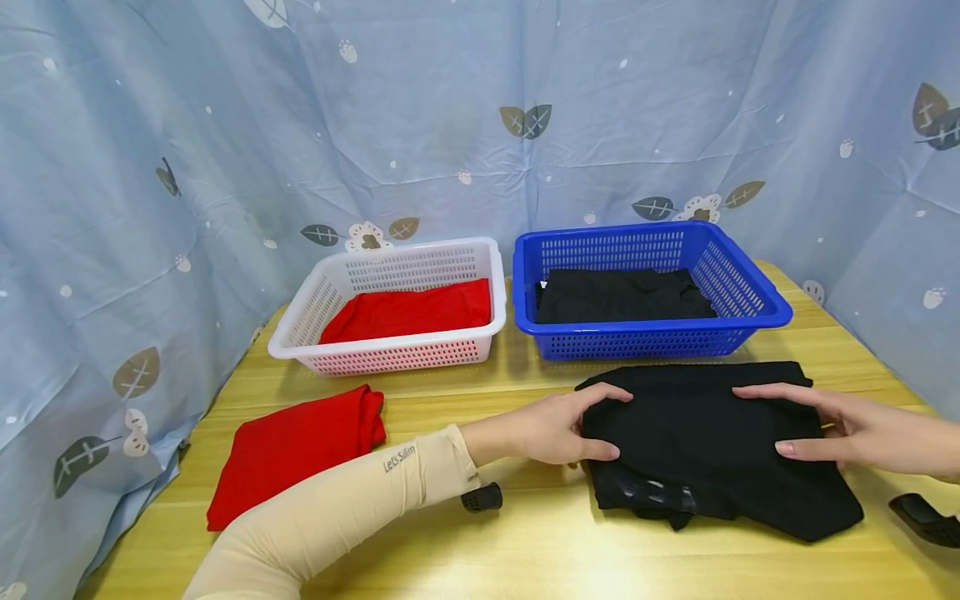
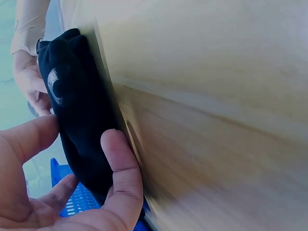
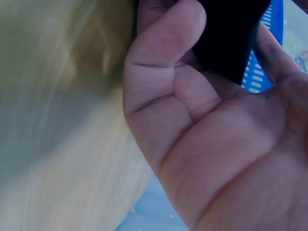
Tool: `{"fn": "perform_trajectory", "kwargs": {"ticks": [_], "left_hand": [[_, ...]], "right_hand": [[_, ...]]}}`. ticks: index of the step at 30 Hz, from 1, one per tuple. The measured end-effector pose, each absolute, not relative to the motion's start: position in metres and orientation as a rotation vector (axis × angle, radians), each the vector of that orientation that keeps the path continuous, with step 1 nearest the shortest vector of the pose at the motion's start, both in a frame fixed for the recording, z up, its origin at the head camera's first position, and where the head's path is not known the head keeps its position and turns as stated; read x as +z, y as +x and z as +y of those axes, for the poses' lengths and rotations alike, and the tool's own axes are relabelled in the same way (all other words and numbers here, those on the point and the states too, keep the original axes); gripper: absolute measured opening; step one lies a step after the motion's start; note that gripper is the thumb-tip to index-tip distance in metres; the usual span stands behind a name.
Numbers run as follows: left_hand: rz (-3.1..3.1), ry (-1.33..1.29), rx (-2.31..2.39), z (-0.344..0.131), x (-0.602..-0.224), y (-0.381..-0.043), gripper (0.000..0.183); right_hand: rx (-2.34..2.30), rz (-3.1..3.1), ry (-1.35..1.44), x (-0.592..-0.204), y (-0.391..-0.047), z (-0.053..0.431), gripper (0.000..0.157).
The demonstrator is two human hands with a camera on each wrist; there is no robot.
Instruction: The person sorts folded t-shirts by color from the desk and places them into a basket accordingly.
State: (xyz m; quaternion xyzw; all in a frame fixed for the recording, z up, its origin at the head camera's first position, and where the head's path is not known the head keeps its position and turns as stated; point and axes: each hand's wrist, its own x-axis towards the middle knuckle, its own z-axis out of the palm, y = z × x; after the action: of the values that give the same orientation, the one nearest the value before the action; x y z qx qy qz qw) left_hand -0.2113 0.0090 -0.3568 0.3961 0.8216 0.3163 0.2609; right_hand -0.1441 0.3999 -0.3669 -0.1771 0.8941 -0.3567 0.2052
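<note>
A folded black garment [image 1: 697, 450] with a pale print near its front edge lies on the wooden table. At its left side my left hand [image 1: 558, 425] grips the edge, thumb and index finger over the top. My right hand [image 1: 862, 429] holds the opposite side, with thumb and index finger on the cloth and the other fingers curled by the edge. In the left wrist view, the thick folded side of the black garment [image 2: 79, 110] sits between the fingers. The right wrist view shows curled fingers against the black cloth [image 3: 231, 38]; their tips are partly hidden.
Behind the garment stands a blue basket [image 1: 645, 343] with black cloth [image 1: 622, 296] in it. Left of that, a white basket [image 1: 390, 358] contains red cloth [image 1: 412, 310]. A folded red garment [image 1: 300, 446] lies at the left of the table [image 1: 525, 550]. Blue curtains [image 1: 450, 125] surround the table.
</note>
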Motion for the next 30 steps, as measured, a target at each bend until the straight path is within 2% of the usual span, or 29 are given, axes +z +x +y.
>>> {"fn": "perform_trajectory", "kwargs": {"ticks": [14, 30], "left_hand": [[2.139, 0.912, 1.005, -0.004, -0.360, -0.220, 0.061], [2.078, 0.843, 1.129, -0.022, -0.364, -0.226, 0.065]], "right_hand": [[-0.872, 2.658, -0.661, -0.369, -0.150, 0.374, 0.065], [-0.947, 2.563, -0.636, -0.364, -0.158, 0.347, 0.061]]}}
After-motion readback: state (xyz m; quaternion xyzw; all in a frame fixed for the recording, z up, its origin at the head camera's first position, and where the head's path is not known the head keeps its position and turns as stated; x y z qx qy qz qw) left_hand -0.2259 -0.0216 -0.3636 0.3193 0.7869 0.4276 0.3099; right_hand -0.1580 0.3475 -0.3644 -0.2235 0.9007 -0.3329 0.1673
